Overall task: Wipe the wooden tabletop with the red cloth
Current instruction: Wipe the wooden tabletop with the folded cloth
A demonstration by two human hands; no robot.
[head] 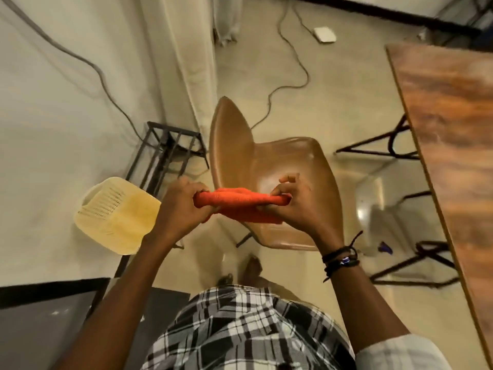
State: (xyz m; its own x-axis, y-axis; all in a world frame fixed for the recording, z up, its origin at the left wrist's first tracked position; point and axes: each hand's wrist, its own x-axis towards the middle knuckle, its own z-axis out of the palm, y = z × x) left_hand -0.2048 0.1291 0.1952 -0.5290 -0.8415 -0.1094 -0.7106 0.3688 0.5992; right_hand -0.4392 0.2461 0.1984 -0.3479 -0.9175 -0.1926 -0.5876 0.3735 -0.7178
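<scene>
The red cloth is folded into a thick bundle and held in the air above a brown chair. My left hand grips its left end and my right hand pinches its right end, thumb on top. The wooden tabletop runs along the right edge of the view, well to the right of both hands and apart from the cloth.
A brown plastic chair stands on the floor directly below my hands. A cream plastic basket sits to the left beside a black metal frame. Cables cross the floor. Black table legs stand under the tabletop's edge.
</scene>
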